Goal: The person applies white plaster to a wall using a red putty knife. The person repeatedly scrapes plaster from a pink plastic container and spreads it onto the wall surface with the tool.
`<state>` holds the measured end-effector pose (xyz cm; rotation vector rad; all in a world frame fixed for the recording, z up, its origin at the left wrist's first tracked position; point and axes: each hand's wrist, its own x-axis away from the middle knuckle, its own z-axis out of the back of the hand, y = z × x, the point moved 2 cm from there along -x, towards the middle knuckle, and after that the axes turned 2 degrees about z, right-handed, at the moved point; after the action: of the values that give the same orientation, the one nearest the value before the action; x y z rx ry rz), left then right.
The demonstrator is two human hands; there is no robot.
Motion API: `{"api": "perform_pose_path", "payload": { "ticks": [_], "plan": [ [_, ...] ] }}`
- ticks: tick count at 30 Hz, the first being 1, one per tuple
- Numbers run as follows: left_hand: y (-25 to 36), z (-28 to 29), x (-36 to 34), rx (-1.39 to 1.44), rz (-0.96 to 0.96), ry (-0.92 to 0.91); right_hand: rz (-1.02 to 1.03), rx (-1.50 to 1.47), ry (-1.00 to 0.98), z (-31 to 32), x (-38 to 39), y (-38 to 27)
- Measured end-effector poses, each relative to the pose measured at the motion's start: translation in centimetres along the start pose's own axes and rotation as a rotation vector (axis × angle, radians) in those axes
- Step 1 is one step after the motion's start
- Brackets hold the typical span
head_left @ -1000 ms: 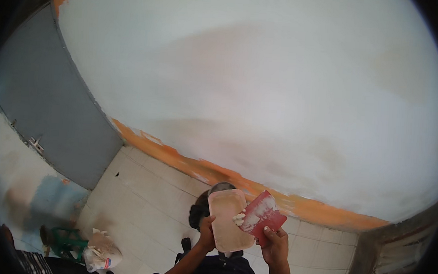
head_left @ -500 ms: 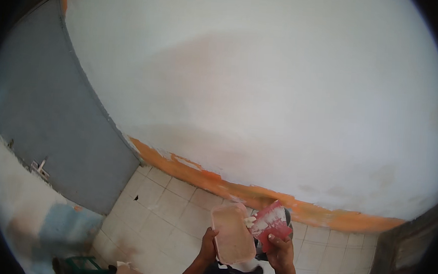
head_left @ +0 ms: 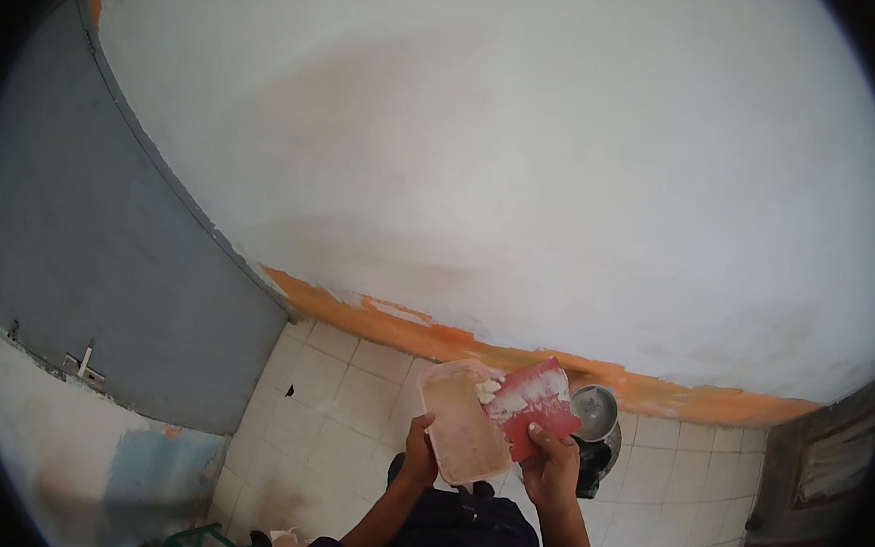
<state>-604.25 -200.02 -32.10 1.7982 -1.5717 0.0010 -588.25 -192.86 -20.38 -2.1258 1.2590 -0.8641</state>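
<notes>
My left hand (head_left: 420, 455) is closed on the left edge of a shallow pinkish rectangular tray (head_left: 463, 431), with the thumb over its rim. In my right hand (head_left: 552, 471) is a flat red putty spreader (head_left: 544, 412), its face smeared with white. The spreader's left edge meets the tray's right rim, where a lump of white putty (head_left: 488, 390) sits. Both things are held in front of my body, above the tiled floor. The fingers under the tray and behind the spreader are hidden.
Ahead rises a white-coated wall (head_left: 562, 201) with an orange strip (head_left: 395, 317) along its foot. A grey door (head_left: 119, 234) stands at left. On the floor at right are a round metal bowl (head_left: 594, 413) and something black (head_left: 594, 466). A green frame (head_left: 206, 540) is at lower left.
My view has shifted, so the tray and spreader appear higher, and more of the metal bowl shows beside my right hand. The spreader remains at the tray's putty edge; both grips are unchanged.
</notes>
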Motion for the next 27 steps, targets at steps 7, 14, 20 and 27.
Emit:
{"api": "perform_pose_path", "payload": {
  "ticks": [7,14,20,27],
  "plan": [
    [35.2,21.3,-7.3,-0.044,-0.015,-0.044,0.141,0.026,0.078,-32.7,-11.4,24.9],
    [68.7,43.1,-13.6,-0.099,-0.085,-0.07,0.206,0.022,0.08,-64.3,-25.1,46.9],
    [94.9,56.6,-16.5,-0.042,-0.044,-0.074,0.238,-0.018,0.141,-87.4,-35.9,63.5],
    [118.0,71.6,-19.8,-0.045,-0.083,-0.012,0.246,-0.007,0.13,-108.7,-44.4,79.0]
  ]
}}
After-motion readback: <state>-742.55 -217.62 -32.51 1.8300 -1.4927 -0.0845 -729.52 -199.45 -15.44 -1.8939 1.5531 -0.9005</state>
